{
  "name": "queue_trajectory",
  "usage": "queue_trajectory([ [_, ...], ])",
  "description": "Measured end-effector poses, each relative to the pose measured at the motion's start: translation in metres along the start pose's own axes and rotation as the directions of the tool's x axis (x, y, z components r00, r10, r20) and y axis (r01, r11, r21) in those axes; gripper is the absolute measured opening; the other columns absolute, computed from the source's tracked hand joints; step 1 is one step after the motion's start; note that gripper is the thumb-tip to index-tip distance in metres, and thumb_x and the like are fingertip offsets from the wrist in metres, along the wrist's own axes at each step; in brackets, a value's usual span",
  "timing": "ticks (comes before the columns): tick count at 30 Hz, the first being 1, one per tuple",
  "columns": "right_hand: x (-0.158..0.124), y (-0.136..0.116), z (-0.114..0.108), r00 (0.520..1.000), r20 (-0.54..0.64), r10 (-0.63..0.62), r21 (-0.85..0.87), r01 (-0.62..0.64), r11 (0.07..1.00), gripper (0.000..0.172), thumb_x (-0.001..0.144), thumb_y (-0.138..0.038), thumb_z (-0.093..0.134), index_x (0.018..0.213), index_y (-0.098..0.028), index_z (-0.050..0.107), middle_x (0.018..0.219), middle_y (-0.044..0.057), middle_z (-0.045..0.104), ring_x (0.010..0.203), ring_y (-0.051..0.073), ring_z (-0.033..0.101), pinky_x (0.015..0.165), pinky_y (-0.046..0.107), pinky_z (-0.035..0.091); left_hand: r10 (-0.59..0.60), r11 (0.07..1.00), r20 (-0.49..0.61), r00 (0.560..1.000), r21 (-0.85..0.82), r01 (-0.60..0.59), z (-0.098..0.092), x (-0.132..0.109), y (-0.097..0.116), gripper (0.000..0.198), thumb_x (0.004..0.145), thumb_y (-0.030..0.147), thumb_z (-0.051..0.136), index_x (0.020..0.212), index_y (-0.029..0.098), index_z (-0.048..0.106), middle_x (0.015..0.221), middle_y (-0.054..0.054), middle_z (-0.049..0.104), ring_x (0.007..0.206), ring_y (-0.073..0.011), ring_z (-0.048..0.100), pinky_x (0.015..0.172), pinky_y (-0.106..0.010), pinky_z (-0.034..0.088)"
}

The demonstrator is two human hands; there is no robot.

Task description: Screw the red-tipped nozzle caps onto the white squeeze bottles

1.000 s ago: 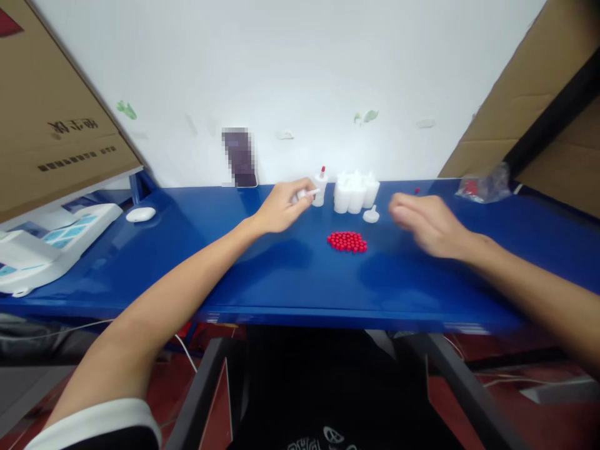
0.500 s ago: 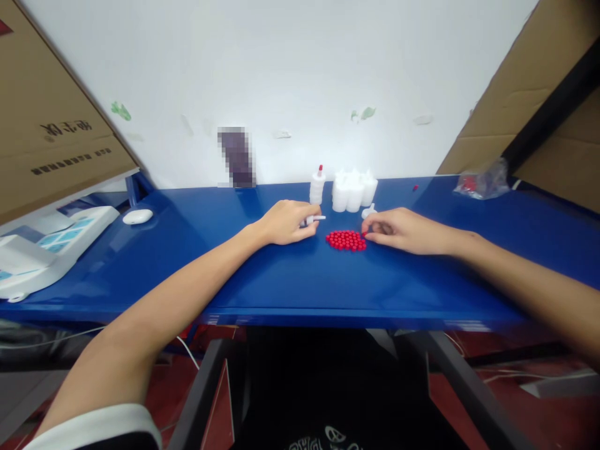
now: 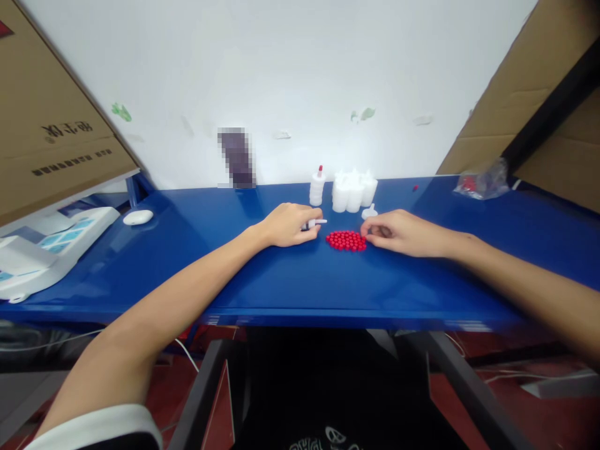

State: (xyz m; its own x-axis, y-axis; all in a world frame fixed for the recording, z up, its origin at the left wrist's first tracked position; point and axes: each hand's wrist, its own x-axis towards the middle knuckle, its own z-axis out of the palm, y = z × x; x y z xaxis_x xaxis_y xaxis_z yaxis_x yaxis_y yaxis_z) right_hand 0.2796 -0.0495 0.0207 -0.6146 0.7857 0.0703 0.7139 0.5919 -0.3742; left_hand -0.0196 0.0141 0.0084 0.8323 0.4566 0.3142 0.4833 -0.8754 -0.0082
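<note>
My left hand (image 3: 291, 225) is closed around a white squeeze bottle whose body is mostly hidden by the fingers. Its bare white nozzle (image 3: 319, 222) points right, toward a flat cluster of small red caps (image 3: 345, 240) on the blue table. At the right edge of this cluster, my right hand (image 3: 396, 232) has thumb and forefinger pinched on a red cap, largely covered by the fingertips. Just behind that hand lies a white nozzle lid (image 3: 369, 212). One white bottle with a red tip (image 3: 317, 189) stands upright near the wall, beside a group of white bottles (image 3: 354, 191).
On the left of the blue table (image 3: 281, 281) are a white device (image 3: 60, 247) and a small white case (image 3: 137, 217). A clear plastic bag (image 3: 485, 182) with red bits lies at the back right. Near it sits a stray red cap (image 3: 415, 187). Cardboard (image 3: 56, 125) flanks the table.
My left hand has shifted slightly toward me with the squeeze bottle. My right hand has moved slightly, its fingertips still at the right edge of the caps.
</note>
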Motion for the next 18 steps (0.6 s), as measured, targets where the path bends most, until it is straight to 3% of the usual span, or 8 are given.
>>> queue_trajectory([
  [11,0.0,-0.003,-0.001,1.0,0.001,0.013,-0.043,-0.013,0.999,0.024,0.097,-0.04,0.05,0.089,-0.022,0.065,0.066,0.0,0.06,0.06,0.017,0.054,0.062,0.033,0.039,0.003,1.0,0.003,1.0,0.004,-0.003,0.001,0.001,-0.001,0.031,0.096,0.039,0.042,0.096,0.019,0.067,0.084,-0.005,0.072,0.073,-0.0184,0.065,0.065,-0.03,0.045],
  [18,-0.001,0.008,-0.004,0.992,-0.084,0.099,-0.128,-0.109,0.986,0.021,0.095,-0.034,0.05,0.09,-0.022,0.065,0.058,-0.002,0.057,0.053,0.017,0.054,0.059,0.033,0.038,0.012,1.0,0.018,1.0,-0.01,-0.011,-0.001,0.001,0.001,0.031,0.096,0.037,0.043,0.099,0.019,0.068,0.089,-0.005,0.074,0.075,-0.0183,0.066,0.066,-0.03,0.045],
])
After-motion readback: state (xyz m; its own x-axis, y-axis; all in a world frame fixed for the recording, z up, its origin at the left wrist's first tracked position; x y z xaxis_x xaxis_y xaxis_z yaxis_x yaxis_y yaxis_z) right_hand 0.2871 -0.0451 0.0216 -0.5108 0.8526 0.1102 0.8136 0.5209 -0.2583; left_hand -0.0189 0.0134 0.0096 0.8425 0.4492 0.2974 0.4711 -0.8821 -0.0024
